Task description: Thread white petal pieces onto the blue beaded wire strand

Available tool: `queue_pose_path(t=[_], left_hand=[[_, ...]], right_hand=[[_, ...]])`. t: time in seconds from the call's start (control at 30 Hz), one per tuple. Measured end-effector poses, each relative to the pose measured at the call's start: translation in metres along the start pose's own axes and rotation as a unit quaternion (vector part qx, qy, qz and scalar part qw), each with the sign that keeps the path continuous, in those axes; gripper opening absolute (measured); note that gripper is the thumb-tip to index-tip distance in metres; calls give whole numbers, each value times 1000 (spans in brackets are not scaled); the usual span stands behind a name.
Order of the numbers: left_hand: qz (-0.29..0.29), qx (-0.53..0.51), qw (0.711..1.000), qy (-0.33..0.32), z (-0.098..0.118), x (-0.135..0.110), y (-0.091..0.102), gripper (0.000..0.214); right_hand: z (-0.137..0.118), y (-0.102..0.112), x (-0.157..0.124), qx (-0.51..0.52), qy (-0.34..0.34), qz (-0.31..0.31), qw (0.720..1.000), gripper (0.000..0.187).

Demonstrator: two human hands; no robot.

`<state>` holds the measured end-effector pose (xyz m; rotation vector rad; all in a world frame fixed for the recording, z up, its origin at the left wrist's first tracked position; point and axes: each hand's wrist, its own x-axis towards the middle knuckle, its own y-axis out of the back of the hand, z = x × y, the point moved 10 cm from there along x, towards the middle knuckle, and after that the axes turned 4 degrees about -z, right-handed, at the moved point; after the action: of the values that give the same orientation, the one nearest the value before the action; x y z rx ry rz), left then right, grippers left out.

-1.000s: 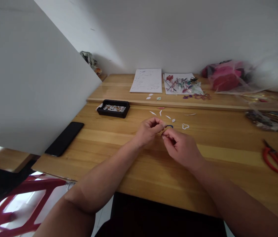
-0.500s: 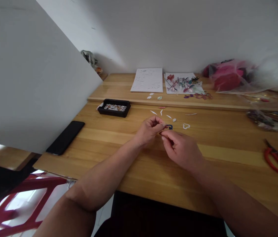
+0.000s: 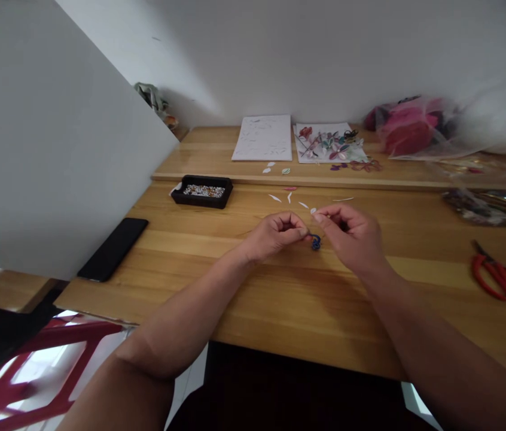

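Observation:
My left hand is closed in a pinch on a small dark-blue curled piece, whose looped end hangs out past the fingertips to the right. My right hand is raised just right of it, thumb and forefinger pressed together; what they pinch is too small to make out. Right at those fingertips lies a small white oval piece. Beyond the hands, several thin white leaf-shaped pieces and a pink one are spread on the wooden table.
A black tray of beads stands at the left, with a black phone nearer me. Red-handled scissors lie at the right. Along the raised back shelf are a white sheet, colourful flower pieces and a bag of pink material.
My right hand has moved up and right, away from my left hand. The blue piece now shows more fully, hanging from my left fingertips. The whole view has shifted slightly.

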<state>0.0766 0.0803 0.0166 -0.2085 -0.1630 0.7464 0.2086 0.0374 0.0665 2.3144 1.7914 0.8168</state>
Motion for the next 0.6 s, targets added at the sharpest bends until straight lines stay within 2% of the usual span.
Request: queue_pose_path(t=[0.13,0.23,0.33,0.43,0.53,0.6], left_hand=[[21,-19,1000,0,0,-1,3,32],[58,-32,998,-8,1,-2,11,30],[98,-39,994,-21,3,-2,21,29],[135,-28,990,-37,7,-2,30,29],[160,-1,986,-54,11,-2,35,28],[164,15,984,-70,14,-2,36,26]], right_hand=[[27,-11,6,115,-80,-19,990,19],[43,-30,0,213,-169,-53,961,23],[47,-48,-11,248,-222,-96,938,25],[40,-58,-17,225,-206,-141,942,24],[24,-57,-18,143,-135,-166,966,20],[11,-51,-17,89,-80,-161,980,17]])
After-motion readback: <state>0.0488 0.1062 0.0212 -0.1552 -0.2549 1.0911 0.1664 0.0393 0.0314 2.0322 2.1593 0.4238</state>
